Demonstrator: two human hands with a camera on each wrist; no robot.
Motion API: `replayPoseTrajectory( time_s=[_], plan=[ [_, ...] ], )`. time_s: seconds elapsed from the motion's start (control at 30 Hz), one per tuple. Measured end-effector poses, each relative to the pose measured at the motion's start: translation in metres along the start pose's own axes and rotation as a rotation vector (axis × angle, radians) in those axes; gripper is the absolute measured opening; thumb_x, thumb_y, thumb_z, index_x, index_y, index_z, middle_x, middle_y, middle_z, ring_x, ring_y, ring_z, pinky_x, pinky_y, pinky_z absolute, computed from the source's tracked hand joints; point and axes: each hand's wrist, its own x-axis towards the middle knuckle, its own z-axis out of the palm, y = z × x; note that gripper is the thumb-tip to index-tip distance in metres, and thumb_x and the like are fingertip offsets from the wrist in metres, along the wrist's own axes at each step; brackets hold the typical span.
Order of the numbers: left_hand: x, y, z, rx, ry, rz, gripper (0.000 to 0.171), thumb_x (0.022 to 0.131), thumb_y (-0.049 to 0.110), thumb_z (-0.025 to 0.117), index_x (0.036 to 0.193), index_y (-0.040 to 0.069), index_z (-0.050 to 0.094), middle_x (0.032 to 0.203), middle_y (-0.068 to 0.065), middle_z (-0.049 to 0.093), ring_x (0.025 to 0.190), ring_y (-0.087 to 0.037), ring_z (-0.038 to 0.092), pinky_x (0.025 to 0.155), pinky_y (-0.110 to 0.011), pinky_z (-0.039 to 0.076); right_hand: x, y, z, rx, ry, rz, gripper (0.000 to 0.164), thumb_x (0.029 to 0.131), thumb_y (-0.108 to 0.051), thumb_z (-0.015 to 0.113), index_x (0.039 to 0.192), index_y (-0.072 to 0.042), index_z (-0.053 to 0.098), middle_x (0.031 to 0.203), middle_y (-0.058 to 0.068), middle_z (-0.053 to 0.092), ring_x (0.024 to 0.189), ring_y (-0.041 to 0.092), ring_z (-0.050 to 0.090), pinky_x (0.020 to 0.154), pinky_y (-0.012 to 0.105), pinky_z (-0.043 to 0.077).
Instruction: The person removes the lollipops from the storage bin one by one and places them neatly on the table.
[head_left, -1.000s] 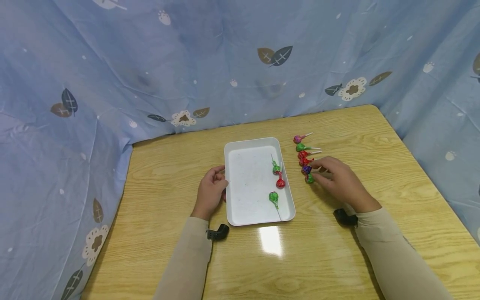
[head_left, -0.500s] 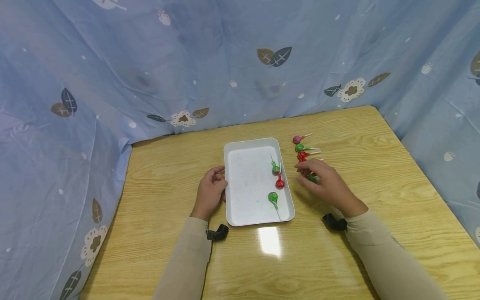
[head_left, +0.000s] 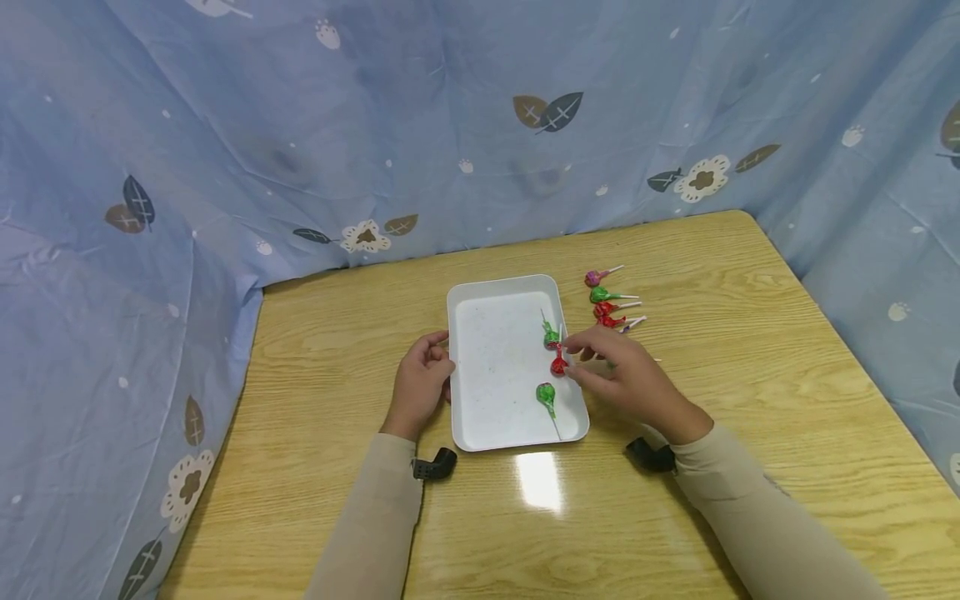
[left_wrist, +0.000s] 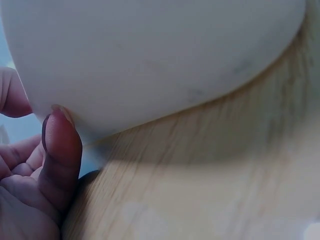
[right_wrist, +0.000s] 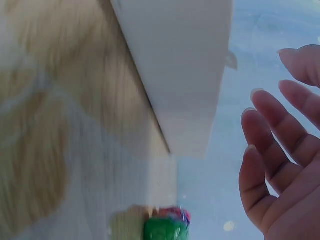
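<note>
A white tray (head_left: 495, 367) lies on the table with two green lollipops (head_left: 546, 395) and a red lollipop (head_left: 558, 365) inside, along its right half. At its left side is my left hand (head_left: 422, 382), fingers curled and thumb against the wall (left_wrist: 62, 150), holding the tray. My right hand (head_left: 628, 375) hovers at the right rim, thumb and index fingertips close to the red lollipop. Its fingers are loosely bent, with nothing between them in the right wrist view. Beneath that hand, a green lollipop (right_wrist: 166, 230) and a purple one (right_wrist: 176, 214) are mostly hidden from the head view.
Right of the tray, a column of lollipops runs away from me: a pink-purple one (head_left: 594, 278), a green one (head_left: 600, 294) and two red ones (head_left: 604, 309). A blue patterned curtain (head_left: 465, 125) hangs behind the wooden table (head_left: 337, 333).
My right hand has moved left from the near lollipops of the column to the tray's right rim. The purple lollipop's stick now shows beside the red ones. My left hand and the tray stay put.
</note>
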Motion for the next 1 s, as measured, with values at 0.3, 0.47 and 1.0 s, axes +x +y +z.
replayPoseTrajectory(
  time_s=[0.3,0.47,1.0],
  plan=[
    [0.001,-0.002,-0.001,-0.002,-0.008,0.012,0.051,0.093,-0.004,0.059,0.144,0.003,0.064,0.094,-0.013,0.06,0.061,-0.021,0.058,0.049,-0.029,0.055,0.004,-0.006,0.017,-0.006,-0.048,-0.097,0.032,0.093,0.001,0.083,0.123,-0.004,0.073,0.11,0.009,0.073,0.096,0.027,0.069,0.084,0.044,0.06],
    [0.0,-0.002,-0.001,-0.001,-0.004,0.003,0.051,0.093,-0.004,0.059,0.143,0.003,0.065,0.094,-0.013,0.06,0.061,-0.021,0.058,0.049,-0.029,0.055,0.005,-0.009,0.024,-0.06,-0.098,-0.061,0.027,0.094,-0.005,0.084,0.119,-0.001,0.074,0.114,0.009,0.074,0.102,0.024,0.069,0.088,0.046,0.059],
    [-0.001,-0.002,0.0,0.013,-0.014,0.005,0.051,0.094,-0.002,0.059,0.145,0.004,0.063,0.095,-0.014,0.061,0.062,-0.023,0.058,0.05,-0.03,0.056,0.005,-0.016,0.038,-0.355,-0.299,-0.001,0.023,0.091,-0.016,0.091,0.111,-0.013,0.079,0.11,-0.002,0.072,0.105,0.023,0.064,0.079,0.044,0.05]
  ],
)
